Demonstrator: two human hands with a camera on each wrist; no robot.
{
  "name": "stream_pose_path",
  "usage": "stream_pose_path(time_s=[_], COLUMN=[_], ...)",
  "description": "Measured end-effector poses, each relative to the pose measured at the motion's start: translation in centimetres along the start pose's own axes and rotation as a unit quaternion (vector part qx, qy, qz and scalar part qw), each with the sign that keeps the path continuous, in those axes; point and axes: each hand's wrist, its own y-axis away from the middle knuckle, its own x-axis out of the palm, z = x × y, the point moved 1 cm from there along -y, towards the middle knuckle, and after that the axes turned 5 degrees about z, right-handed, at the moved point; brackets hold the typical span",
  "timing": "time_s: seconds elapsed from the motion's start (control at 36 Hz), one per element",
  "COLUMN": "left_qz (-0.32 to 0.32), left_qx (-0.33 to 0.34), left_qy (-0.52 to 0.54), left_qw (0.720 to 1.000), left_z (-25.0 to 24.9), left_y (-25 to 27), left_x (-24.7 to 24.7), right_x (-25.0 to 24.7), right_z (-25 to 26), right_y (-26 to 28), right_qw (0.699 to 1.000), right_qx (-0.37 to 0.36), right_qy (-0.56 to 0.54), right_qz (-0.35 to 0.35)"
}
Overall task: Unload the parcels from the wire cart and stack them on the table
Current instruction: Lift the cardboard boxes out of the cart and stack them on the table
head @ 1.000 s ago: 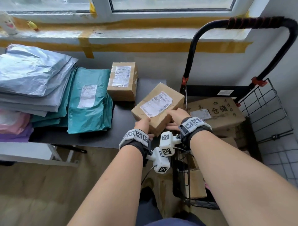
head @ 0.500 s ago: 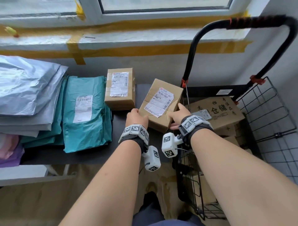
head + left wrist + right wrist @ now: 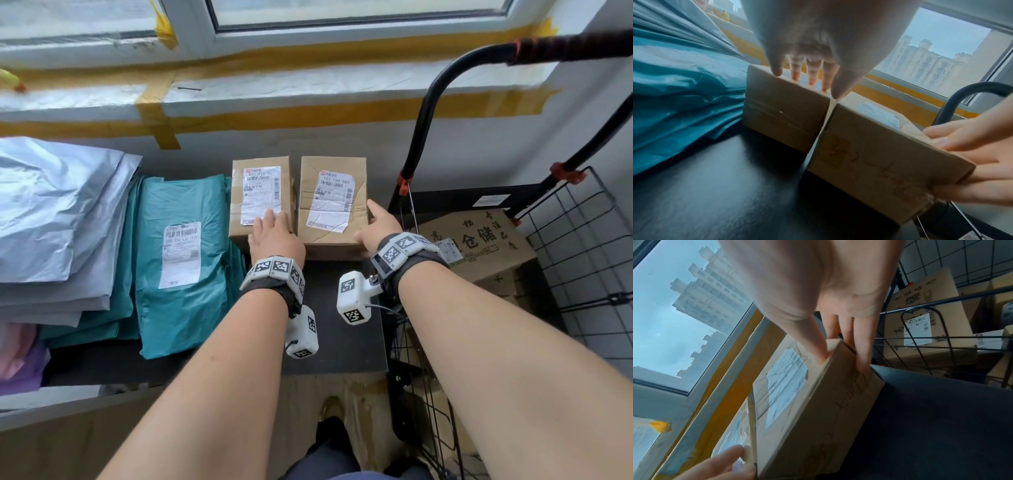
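The head camera looks steeply down over both forearms; each wrist camera peers closely along its fingers. All share the two brown cardboard boxes [image 3: 298, 202] at the black table's [image 3: 335, 335] right edge.
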Motion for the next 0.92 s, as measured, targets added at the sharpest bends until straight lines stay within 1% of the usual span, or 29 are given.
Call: stream_pose_path(time_s=[0.14, 0.22, 0.42, 0.53, 0.58, 0.67, 0.72, 0.86, 0.92], left_qz=[-0.015, -0.020, -0.014, -0.015, -0.031, -0.084, -0.101, -0.056, -0.019], left_qx=[0.017, 0.018, 0.025, 0.009, 0.007, 0.049, 0.082, 0.147, 0.162], left_qy=[0.001, 0.012, -0.001, 0.000, 0.004, 0.005, 0.006, 0.026, 0.042], left_qw=[1.000, 1.000, 1.000, 1.000, 0.999, 0.995, 0.991, 0.987, 0.986], left_z=[0.5, 0.6, 0.6, -0.4, -1.4, -3.6, -5.3, -10.0, -12.0], left_y=[0.2, 0.1, 0.1, 0.4, 0.9, 2.1, 2.8, 5.5, 7.1], left_x=[0.0, -0.5, -0.8, -1.3, -1.6, -1.6, -1.0, 1.5, 2.9], right_x=[0.1, 0.5, 0.3, -0.1, -0.7, -2.3, -3.9, -8.0, -9.5], right_z=[0.9, 1.6, 1.5, 0.9, 0.4, -1.1, -2.2, -6.2, -8.2], right_y=[-0.5, -0.3, 0.8, 1.8, 2.4, 3.5, 4.3, 6.5, 7.4], right_qw=[0.999, 0.999, 0.998, 0.998, 0.997, 0.993, 0.989, 0.976, 0.971], right_qx=[-0.033, -0.041, -0.036, -0.023, -0.008, 0.019, 0.037, 0.079, 0.097], right_qy=[0.007, 0.014, 0.052, 0.039, 0.021, 0.005, -0.007, -0.030, -0.038], right_qz=[-0.026, -0.004, -0.001, -0.043, -0.075, -0.117, -0.142, -0.199, -0.213])
